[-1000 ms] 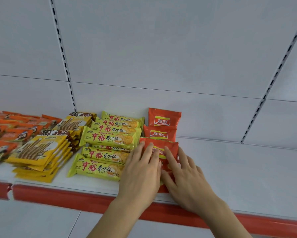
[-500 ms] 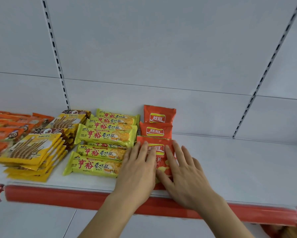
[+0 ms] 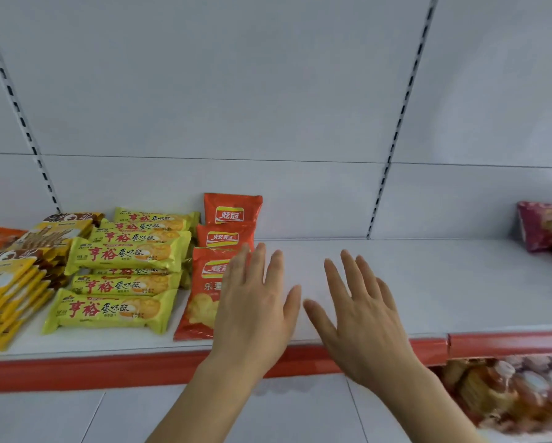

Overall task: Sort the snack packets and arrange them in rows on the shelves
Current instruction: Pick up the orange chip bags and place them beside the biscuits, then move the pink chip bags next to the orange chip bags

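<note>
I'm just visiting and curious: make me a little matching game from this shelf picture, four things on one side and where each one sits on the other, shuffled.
Things:
1. red chip packets
2. yellow biscuit packets
3. pink packets
4. right hand

Places:
A. far right end of the shelf, by the back wall
B. over the bare white shelf, fingers spread, holding nothing
C. in a row running front to back, right next to the left hand
D. stacked left of the red row

Pairs: 1-C, 2-D, 3-A, 4-B
</note>
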Demonstrator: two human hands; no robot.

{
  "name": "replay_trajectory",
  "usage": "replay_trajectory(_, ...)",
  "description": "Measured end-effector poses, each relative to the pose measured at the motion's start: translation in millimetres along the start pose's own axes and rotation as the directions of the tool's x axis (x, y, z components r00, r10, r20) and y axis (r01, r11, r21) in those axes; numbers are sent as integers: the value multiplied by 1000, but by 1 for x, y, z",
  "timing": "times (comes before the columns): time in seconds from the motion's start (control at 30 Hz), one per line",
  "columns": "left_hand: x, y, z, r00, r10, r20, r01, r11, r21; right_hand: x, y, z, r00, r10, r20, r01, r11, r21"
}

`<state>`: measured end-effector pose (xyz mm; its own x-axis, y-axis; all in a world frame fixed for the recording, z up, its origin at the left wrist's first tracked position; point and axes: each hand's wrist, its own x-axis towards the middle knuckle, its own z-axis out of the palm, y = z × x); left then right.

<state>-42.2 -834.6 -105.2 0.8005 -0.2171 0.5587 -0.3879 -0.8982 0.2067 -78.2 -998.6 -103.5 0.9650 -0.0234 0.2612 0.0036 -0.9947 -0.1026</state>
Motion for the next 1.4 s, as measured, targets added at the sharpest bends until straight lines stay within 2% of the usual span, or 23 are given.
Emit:
replay_trajectory(0.07,0,35,3,999,4,50,-5,1000,4,-16,30,-12,999,30,-25,-30,1000,-7)
replay_trajectory(0.3,0,181,32,994,80,75,-75,995,-62,-76,159,-54,989,149,-20,-149,988,-31)
replay_trajectory(0.43,2,270,50,963,159,217,-136,984,-115,-106,239,-76,962,270,-28,-271,962,-29)
replay_trajectory(0.57,16,340,68,942,234,241,-201,967,-156,-123,304,-85,930,365,-42,-366,930,-39)
replay_trajectory(0.7,36,395,96,918,301,260,-257,947,-190,-122,364,-85,900,429,-73,-432,901,-34)
replay_trajectory(1.07,134,502,194,891,335,307,-241,921,-305,-44,521,-77,854,497,-154,-504,864,-7)
replay_trajectory(1.23,163,540,231,861,287,419,-123,918,-377,-8,575,-58,880,461,-116,-461,887,31)
replay_trajectory(1.33,179,558,252,830,201,521,82,879,-469,15,600,-50,907,411,-93,-402,910,101)
replay_trajectory(1.4,189,566,262,820,116,561,249,810,-531,24,614,-45,934,336,-124,-313,934,173)
